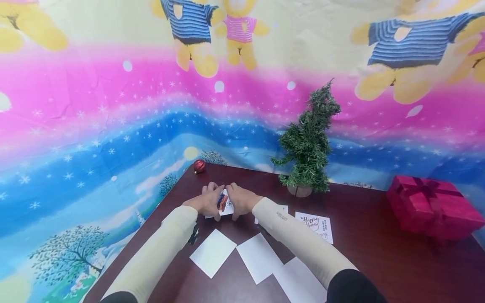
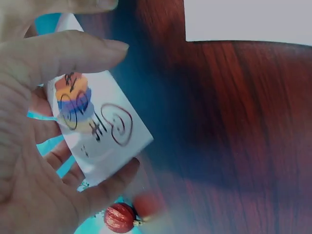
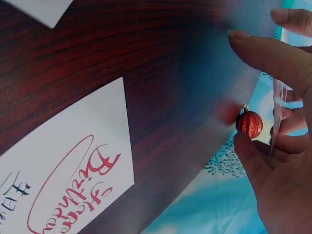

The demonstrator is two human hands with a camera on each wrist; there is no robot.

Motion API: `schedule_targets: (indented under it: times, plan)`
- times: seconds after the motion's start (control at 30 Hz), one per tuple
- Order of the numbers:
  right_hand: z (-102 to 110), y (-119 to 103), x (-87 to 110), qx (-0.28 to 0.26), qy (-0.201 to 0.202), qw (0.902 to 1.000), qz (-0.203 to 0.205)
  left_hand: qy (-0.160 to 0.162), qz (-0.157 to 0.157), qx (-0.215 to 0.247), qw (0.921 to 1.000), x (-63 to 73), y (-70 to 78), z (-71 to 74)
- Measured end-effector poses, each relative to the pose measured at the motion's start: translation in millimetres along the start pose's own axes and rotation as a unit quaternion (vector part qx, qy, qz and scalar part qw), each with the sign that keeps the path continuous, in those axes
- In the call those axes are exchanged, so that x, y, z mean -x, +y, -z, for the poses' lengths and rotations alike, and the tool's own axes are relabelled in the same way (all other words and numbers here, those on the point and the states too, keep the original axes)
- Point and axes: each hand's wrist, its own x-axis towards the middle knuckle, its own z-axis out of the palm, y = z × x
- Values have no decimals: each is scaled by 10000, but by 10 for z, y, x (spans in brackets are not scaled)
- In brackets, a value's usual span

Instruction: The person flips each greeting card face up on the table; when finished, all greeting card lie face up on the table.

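Both hands hold a small white card (image 1: pixel 228 208) above the table's far left part. It bears an orange and blue drawing, black writing and, in the left wrist view, a red heart outline (image 2: pixel 117 124). My left hand (image 1: pixel 208 202) grips the card's left side, its thumb across the front and fingers curled behind. From the other side my right hand (image 1: pixel 241 199) grips it. In the right wrist view the right hand (image 3: pixel 285 122) has its fingers bent around the card, seen nearly edge-on. A red ornament ball (image 1: pixel 199 166) lies beyond the hands.
Blank white cards (image 1: pixel 213 253) lie on the dark wooden table (image 1: pixel 189 282) nearer me. A lettered birthday card (image 1: pixel 316 226) lies to the right, another partly under the right sleeve. A small green tree (image 1: pixel 308 147) and a red gift box (image 1: pixel 432 206) stand farther right.
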Motion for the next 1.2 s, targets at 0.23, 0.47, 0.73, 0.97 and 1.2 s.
schedule_targets:
  times: [0.23,0.47,0.73,0.97,1.2]
  plan:
    - [-48,-10,38,-33,-58,9998,-163,139,-146,132,9997,1,-37,-53]
    - [-12,-41,31,401,-128,9989,-206,134,-186,155,9996,-20,-9,-33]
    - [-65,-17,13,-275,-294,9990,-171,-265,-34,190,9995,-28,-37,-58]
    - [-131,3,-21,-399,-635,9970,-177,-560,13,104,9984,-69,-120,-104]
    - [-149,-8,-43,130,-757,9966,-295,-752,-8,-82,9971,-72,-169,-103]
